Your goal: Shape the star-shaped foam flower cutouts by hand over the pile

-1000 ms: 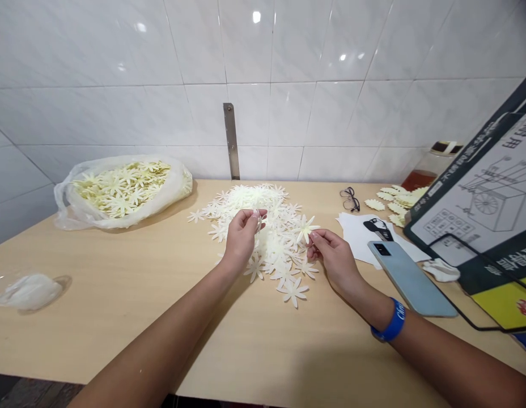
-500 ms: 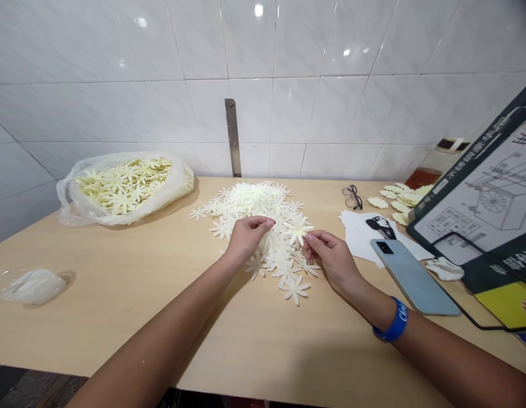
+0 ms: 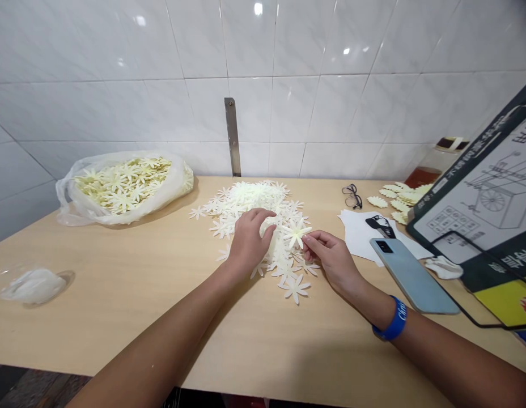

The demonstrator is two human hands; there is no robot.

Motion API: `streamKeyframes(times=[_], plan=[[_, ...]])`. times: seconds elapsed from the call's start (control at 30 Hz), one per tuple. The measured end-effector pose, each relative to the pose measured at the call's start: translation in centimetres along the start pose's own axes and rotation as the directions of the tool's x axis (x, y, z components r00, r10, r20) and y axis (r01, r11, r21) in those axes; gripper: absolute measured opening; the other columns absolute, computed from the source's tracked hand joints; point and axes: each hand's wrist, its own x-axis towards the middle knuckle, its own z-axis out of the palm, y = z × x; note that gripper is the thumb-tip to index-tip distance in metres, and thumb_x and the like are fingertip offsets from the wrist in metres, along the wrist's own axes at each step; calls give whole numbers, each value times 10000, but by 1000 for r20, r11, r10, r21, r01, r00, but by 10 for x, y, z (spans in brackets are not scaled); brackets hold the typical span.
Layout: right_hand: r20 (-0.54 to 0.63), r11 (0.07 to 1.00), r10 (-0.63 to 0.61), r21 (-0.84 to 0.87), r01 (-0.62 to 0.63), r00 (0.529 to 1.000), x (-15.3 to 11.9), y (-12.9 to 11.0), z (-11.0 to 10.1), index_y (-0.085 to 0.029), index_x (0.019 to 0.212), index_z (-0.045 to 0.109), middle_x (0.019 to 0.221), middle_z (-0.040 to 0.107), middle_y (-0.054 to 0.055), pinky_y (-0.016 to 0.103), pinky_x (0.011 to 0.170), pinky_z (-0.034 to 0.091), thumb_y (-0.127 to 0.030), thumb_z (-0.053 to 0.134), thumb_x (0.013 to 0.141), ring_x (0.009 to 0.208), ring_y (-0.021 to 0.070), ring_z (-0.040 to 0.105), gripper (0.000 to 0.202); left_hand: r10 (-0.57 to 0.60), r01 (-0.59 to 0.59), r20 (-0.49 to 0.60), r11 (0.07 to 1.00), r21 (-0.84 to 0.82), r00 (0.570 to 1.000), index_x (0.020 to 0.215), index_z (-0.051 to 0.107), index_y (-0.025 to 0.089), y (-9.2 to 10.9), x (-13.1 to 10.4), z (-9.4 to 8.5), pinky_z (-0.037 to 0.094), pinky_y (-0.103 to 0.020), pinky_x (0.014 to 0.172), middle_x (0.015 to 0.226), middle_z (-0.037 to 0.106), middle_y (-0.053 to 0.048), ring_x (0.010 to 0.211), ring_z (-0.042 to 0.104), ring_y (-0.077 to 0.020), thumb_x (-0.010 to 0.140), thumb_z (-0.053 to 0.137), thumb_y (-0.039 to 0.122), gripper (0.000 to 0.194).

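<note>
A heap of pale flower-shaped cutouts (image 3: pixel 257 195) lies on the table in front of me. My left hand (image 3: pixel 251 238) is over the near left side of the heap, thumb and fingers apart, with nothing visible between them. On the right, my right hand (image 3: pixel 329 254) pinches a petal of a slightly yellower flower cutout (image 3: pixel 296 233) between thumb and fingers. That flower is spread flat above the others. One loose white flower (image 3: pixel 295 289) lies at the near edge of the heap.
A plastic bag (image 3: pixel 184 175) of yellowish flowers stands at the back left, a clear bag (image 3: pixel 35 285) nearer. To the right lie glasses (image 3: pixel 352 196), white paper (image 3: pixel 356 241), a phone (image 3: pixel 414 275) and scalloped pieces (image 3: pixel 401 198). A large box (image 3: pixel 488 192) leans beyond; a jar (image 3: pixel 428 161) stands behind.
My left hand's thumb and fingers have parted from a pinch, and the hand has turned slightly. The right hand keeps its hold, and its flower has shifted a little to the left.
</note>
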Motion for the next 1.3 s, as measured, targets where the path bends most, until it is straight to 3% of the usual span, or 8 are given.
streamKeyframes(times=[0.17, 0.4, 0.53, 0.77, 0.87, 1.0, 1.17, 1.3], plan=[[20, 1000, 3, -12, -3, 1000, -1, -1, 2, -185, 669, 658, 627, 597, 6, 256, 536, 467, -473, 756, 725, 558, 127, 534, 309, 281, -279, 53, 959, -45, 958, 990, 712, 227, 5, -4, 12, 478, -338, 842, 944, 678, -61, 931, 596, -195, 892, 604, 290, 160], [65, 1000, 10, 4, -10, 998, -2, 0, 3, -188, 678, 667, 644, 615, 14, 267, 541, 480, -493, 765, 706, 557, 129, 536, 321, 298, -285, 104, 951, -119, 949, 906, 725, 210, 5, -6, 16, 498, -316, 778, 875, 698, -55, 857, 619, -182, 905, 587, 283, 156], [87, 1000, -1, 10, 1, 996, -2, 0, 3, -188, 687, 669, 660, 627, 15, 266, 543, 473, -493, 754, 717, 558, 128, 543, 318, 237, -211, 128, 959, -191, 963, 897, 717, 199, 5, -5, 13, 498, -305, 776, 886, 694, -61, 844, 631, -172, 909, 567, 258, 162], [110, 1000, -11, -19, 13, 994, -2, -1, 4, -183, 700, 670, 652, 627, 14, 261, 528, 448, -481, 729, 743, 538, 123, 539, 307, -21, 99, 261, 952, -289, 965, 862, 686, 196, 13, -10, 15, 467, -280, 706, 861, 687, -33, 799, 606, -157, 854, 565, 253, 134], [102, 999, -20, -39, 24, 995, -2, -2, 4, -184, 710, 667, 648, 630, 17, 267, 528, 455, -489, 718, 749, 538, 129, 540, 313, -219, 324, 278, 845, -426, 935, 817, 673, 182, 17, -9, 17, 458, -272, 697, 823, 678, -28, 774, 596, -154, 812, 584, 274, 128], [74, 997, -42, -57, 46, 996, -2, -2, 4, -189, 696, 655, 606, 612, 6, 271, 536, 457, -496, 714, 748, 536, 134, 538, 317, -429, 571, 378, 578, -583, 821, 753, 670, 168, 17, -3, 16, 425, -248, 634, 738, 642, -17, 703, 569, -134, 735, 675, 357, 190], [10, 996, -47, -78, 48, 999, 0, 2, 1, -195, 697, 649, 562, 581, -6, 269, 556, 448, -475, 693, 782, 546, 136, 530, 296, -554, 615, 373, 350, -707, 744, 777, 661, 189, 10, 2, 10, 421, -222, 656, 870, 652, -26, 782, 582, -122, 686, 736, 382, 226], [-16, 995, -52, -84, 51, 998, 2, 6, -3, -191, 710, 645, 588, 587, 0, 271, 555, 441, -455, 685, 798, 555, 137, 530, 281, -568, 598, 389, 239, -765, 725, 686, 587, 176, 4, 5, 3, 455, -218, 715, 739, 572, 13, 695, 543, -85, 657, 773, 359, 263]])
